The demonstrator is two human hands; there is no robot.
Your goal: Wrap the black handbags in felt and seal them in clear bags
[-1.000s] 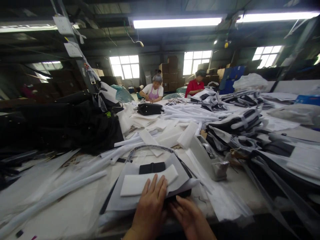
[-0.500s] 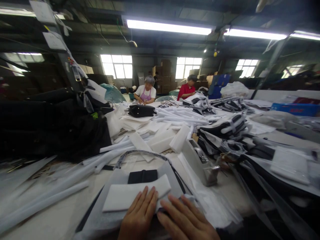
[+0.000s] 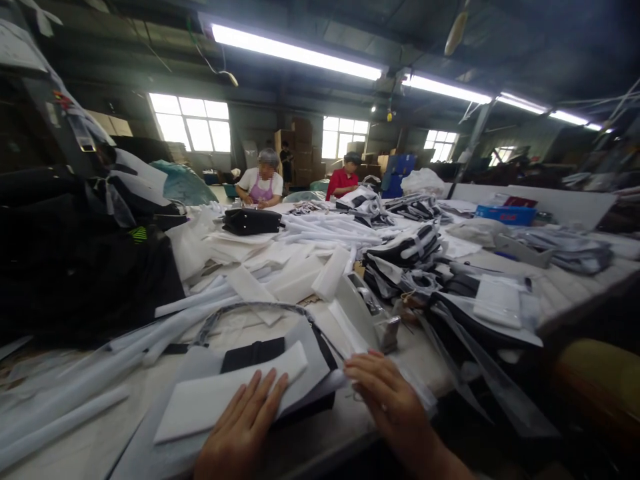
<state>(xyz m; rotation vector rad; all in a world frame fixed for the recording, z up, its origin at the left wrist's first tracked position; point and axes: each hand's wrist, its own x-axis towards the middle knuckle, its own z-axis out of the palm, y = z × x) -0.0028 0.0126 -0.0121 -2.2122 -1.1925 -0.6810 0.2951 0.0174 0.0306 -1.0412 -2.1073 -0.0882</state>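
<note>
A black handbag [image 3: 327, 402] lies on the table in front of me, partly covered by thin white wrapping paper [image 3: 193, 363]. Its wrapped handle [image 3: 260, 307] arches away from me. Across the bag rests a white foam sheet [image 3: 200, 400], beside a black flap [image 3: 253, 355]. My left hand [image 3: 243, 420] presses flat on the foam, fingers stretched out. Off the bag's right edge, my right hand [image 3: 393, 393] has its fingers drawn together near the paper's edge; whatever they hold is too unclear to name. A grey tape dispenser [image 3: 363, 303] stands just beyond it.
White foam strips [image 3: 295, 280] and rolled tubes [image 3: 100, 373] cover much of the table. Wrapped bags [image 3: 405, 250] are piled right, dark bags [image 3: 85, 260] left. A black handbag [image 3: 251, 221] stands farther back. Two people [image 3: 263, 183] work across the table.
My right hand has lifted off the bag and moved right, its fingers drawing together. The left hand stays flat on the foam. The view has turned to the right.
</note>
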